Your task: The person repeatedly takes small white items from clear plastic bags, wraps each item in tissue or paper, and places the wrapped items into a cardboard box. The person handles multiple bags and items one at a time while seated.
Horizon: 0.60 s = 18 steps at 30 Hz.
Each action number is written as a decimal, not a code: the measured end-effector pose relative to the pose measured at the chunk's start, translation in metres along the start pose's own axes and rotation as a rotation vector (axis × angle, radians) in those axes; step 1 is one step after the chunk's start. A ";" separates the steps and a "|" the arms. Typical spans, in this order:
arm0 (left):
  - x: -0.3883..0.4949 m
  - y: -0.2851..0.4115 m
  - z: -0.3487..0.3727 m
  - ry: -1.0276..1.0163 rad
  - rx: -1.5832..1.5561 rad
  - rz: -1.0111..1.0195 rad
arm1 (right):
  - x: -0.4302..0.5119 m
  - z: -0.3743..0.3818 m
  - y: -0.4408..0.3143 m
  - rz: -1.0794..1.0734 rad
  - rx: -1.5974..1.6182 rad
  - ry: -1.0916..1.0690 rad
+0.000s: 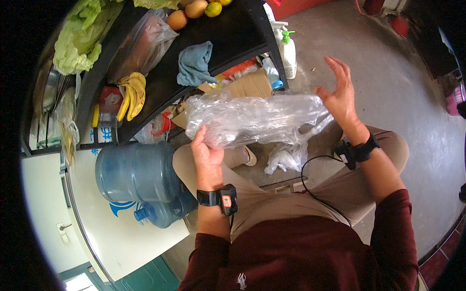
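A long clear plastic bag [255, 116] stretches in front of me, wrinkled and shiny, above my knees. At its left end my left hand [207, 149] grips it, thumb on top and the other fingers hidden behind the plastic. My right hand [338, 92] is raised by the bag's right end, fingers spread and curved. Whether its thumb touches the plastic I cannot tell. Below the bag, a crumpled clear plastic bag [287, 157] lies on the floor between my legs.
A dark shelf [233, 32] ahead holds bananas [133, 94], a blue cloth [196, 63] and fruit. Under it sits a cardboard box [249, 83]. White pump bottles [288, 56] stand at its corner. Large blue water jugs [136, 172] lie at my left. A black cable [303, 174] crosses my lap.
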<state>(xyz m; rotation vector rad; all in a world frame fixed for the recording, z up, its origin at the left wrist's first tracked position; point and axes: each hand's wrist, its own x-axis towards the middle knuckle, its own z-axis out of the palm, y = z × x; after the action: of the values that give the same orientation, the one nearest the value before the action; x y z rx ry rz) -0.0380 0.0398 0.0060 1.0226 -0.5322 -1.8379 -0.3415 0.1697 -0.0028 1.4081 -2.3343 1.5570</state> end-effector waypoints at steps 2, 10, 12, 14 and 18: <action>-0.005 -0.012 0.002 0.064 0.041 -0.023 | -0.011 0.003 -0.018 -0.168 0.053 -0.239; -0.038 -0.055 -0.005 -0.088 0.052 -0.283 | -0.057 0.054 -0.016 0.202 0.279 -0.962; -0.042 -0.050 -0.019 -0.132 0.125 -0.334 | -0.050 0.052 0.000 0.546 0.667 -0.928; -0.047 -0.044 -0.034 -0.189 0.376 -0.326 | -0.038 0.045 0.012 0.819 0.902 -0.896; -0.041 -0.023 -0.054 -0.247 0.391 -0.336 | -0.014 0.028 0.027 1.051 1.073 -0.510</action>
<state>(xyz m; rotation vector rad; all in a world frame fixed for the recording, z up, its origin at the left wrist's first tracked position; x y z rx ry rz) 0.0033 0.0899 -0.0230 1.2038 -0.9430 -2.2300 -0.3390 0.1612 -0.0432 0.4439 -2.8243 3.4482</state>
